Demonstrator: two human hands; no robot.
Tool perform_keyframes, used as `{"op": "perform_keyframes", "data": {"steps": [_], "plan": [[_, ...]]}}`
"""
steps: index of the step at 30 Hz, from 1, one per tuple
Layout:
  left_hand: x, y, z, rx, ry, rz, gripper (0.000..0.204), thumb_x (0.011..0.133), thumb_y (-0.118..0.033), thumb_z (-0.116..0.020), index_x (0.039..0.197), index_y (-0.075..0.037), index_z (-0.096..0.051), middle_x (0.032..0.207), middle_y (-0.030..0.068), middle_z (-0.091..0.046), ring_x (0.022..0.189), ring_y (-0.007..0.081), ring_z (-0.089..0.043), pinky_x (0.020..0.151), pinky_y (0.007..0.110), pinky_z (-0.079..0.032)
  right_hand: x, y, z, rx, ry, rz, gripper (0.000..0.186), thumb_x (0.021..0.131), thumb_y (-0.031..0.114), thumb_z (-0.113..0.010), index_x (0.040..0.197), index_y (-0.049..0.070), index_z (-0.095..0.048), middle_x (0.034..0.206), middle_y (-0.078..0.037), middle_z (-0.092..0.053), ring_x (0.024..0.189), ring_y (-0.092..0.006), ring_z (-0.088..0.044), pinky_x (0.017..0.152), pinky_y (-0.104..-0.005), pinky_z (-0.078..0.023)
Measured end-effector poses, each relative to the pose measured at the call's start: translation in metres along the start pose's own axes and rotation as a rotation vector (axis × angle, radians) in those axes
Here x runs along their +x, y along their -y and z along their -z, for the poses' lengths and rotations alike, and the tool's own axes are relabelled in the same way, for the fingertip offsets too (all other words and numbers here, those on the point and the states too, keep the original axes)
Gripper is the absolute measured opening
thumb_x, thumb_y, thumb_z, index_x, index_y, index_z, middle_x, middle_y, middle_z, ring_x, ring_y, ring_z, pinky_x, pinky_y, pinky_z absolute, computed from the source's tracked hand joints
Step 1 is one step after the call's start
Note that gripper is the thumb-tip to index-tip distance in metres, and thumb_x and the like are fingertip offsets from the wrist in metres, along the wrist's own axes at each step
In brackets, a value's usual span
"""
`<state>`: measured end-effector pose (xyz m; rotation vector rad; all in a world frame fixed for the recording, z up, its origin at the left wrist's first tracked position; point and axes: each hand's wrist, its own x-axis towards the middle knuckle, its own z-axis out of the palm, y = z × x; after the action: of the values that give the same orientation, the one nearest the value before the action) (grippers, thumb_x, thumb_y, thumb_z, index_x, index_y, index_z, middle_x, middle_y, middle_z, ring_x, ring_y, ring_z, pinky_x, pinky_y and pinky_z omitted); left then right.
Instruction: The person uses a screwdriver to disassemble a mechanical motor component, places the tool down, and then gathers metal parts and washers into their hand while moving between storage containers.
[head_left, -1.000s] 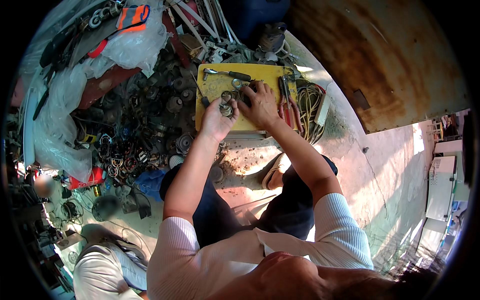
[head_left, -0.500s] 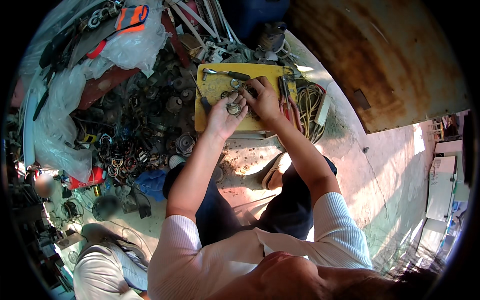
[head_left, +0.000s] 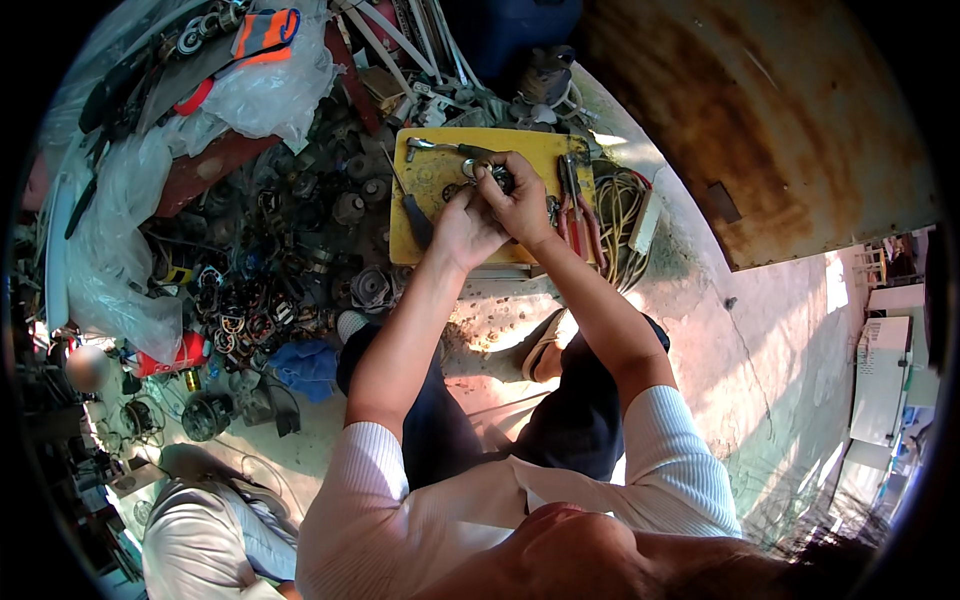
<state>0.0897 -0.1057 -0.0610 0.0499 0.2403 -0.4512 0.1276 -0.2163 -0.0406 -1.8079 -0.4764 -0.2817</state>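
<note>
My two hands meet over a yellow board (head_left: 430,178). My right hand (head_left: 522,208) is closed, its thumb and curled index finger around a small round metal part (head_left: 503,179), mostly covered by the fingers. My left hand (head_left: 470,230) is against it from the left; its fingers are hidden, and so is whatever lies in its palm. A shiny metal ring (head_left: 469,168) shows just beyond the thumb. On the board lie a ratchet wrench (head_left: 425,145) along the far edge, a dark-handled screwdriver (head_left: 416,217) at the left, and pliers with reddish handles (head_left: 578,215) at the right.
Coiled cable (head_left: 622,225) with a white power strip (head_left: 646,222) lies right of the board. Heaped motor parts (head_left: 260,300) and clear plastic sheeting (head_left: 105,270) fill the left. A rusty metal sheet (head_left: 770,120) stands far right. Another person's light-clothed leg (head_left: 195,530) is near left.
My left hand has tipped inward; its palm and the round metal pieces in it no longer show. My right hand has shifted left and closer, over the left hand's fingers.
</note>
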Motion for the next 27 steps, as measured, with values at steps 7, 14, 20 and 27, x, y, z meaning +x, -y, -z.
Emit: {"op": "perform_keyframes", "data": {"steps": [7,14,20,27], "plan": [[0.021,-0.028,0.061,0.095,0.249,-0.075,0.025,0.094,-0.031,-0.044,0.096,-0.010,-0.058,0.097,0.0059,-0.061,0.091,0.0207,-0.061,0.078,0.038,-0.054,-0.006,0.031,0.005,-0.305,0.229,0.516,0.024,0.077,0.025,-0.069,0.094,0.008,-0.064,0.092,-0.012,-0.060,0.083,-0.0316,-0.060,0.071,-0.0392,-0.052],[0.014,-0.014,0.040,0.172,0.104,-0.170,0.023,0.095,-0.030,-0.043,0.094,-0.012,-0.057,0.092,0.0038,-0.059,0.087,0.0199,-0.061,0.077,0.036,-0.053,-0.007,0.039,0.010,-0.304,0.169,0.611,0.024,0.077,0.027,-0.071,0.093,0.010,-0.064,0.091,-0.008,-0.059,0.085,-0.0281,-0.060,0.074,-0.0395,-0.048],[0.013,-0.006,0.030,0.111,0.145,-0.176,0.026,0.098,-0.029,-0.042,0.109,-0.010,-0.056,0.111,0.0077,-0.057,0.104,0.0236,-0.056,0.091,0.041,-0.048,-0.009,0.036,0.013,-0.452,0.177,0.528,0.029,0.078,0.035,-0.073,0.092,0.011,-0.064,0.091,-0.007,-0.059,0.087,-0.0273,-0.057,0.082,-0.0380,-0.039],[0.002,0.004,0.001,-0.146,0.166,-0.101,0.037,0.099,-0.030,-0.039,0.123,-0.008,-0.056,0.126,0.0134,-0.058,0.119,0.0288,-0.055,0.102,0.048,-0.045,0.006,0.052,0.021,-0.166,-0.040,0.280,0.015,0.090,0.018,-0.061,0.094,0.004,-0.063,0.094,-0.014,-0.060,0.087,-0.0339,-0.058,0.079,-0.0410,-0.043]]}}
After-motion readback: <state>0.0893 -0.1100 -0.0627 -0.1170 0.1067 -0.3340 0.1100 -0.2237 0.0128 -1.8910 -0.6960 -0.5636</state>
